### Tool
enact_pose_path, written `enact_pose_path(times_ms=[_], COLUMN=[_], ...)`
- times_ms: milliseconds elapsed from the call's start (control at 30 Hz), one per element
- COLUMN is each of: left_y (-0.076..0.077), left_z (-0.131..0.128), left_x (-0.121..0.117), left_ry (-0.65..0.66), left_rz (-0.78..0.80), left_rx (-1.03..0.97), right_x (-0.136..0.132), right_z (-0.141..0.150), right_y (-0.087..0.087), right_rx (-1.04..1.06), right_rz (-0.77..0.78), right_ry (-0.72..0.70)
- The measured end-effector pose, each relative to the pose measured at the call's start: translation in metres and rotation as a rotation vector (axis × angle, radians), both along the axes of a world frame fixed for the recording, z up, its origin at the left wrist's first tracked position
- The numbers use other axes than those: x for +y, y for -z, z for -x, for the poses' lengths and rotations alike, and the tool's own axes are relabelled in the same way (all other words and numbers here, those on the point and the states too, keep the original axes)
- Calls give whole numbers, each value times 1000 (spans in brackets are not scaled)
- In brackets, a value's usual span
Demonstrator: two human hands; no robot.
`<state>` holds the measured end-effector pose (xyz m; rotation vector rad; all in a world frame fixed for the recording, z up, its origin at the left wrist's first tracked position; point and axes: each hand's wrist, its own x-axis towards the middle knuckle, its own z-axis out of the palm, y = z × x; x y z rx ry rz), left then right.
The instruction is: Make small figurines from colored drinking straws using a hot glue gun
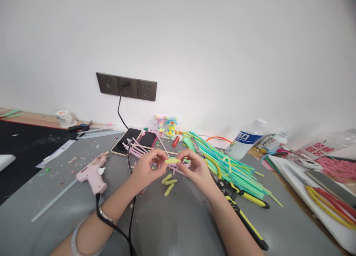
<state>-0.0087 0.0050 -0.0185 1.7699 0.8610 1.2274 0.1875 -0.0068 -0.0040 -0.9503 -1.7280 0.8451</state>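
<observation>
Between my left hand (151, 167) and my right hand (196, 169) is a short yellow pipe cleaner piece (172, 160). The fingertips of each hand pinch one end of it, and it lies level. Just below on the grey mat are three more short yellow-green pieces (168, 189). Behind my fingers lies a bundle of lilac pipe cleaners (136, 149), partly hidden. To the right of my right hand spreads a large pile of green and teal pipe cleaners (239, 174). Pliers with yellow and black handles (246, 220) rest by my right forearm.
A pink glue gun (93, 174) lies left, its black cord crossing near my left forearm up to the wall sockets (126, 86). Two phones (126, 141) and two small pipe cleaner figures (171, 126) are at the back. A water bottle (246, 139) leans right, near scissors (299, 174).
</observation>
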Motion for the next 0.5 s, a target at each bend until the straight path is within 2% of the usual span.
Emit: enact_pose_path(times_ms=[267,333,433,500], left_y=[-1,0,3,5], left_z=[0,0,0,-1], left_x=[1,2,6,9], left_ry=[-38,-64,-116,-133], left_rz=[8,23,41,41], left_rx=[-4,-6,-5,20], right_x=[4,4,-2,-10], right_z=[-1,-2,5,22], right_y=[8,10,5,-1], right_rx=[4,1,-24,-100], right_rz=[-91,-133,-277,-370], right_ry=[17,100,307,311])
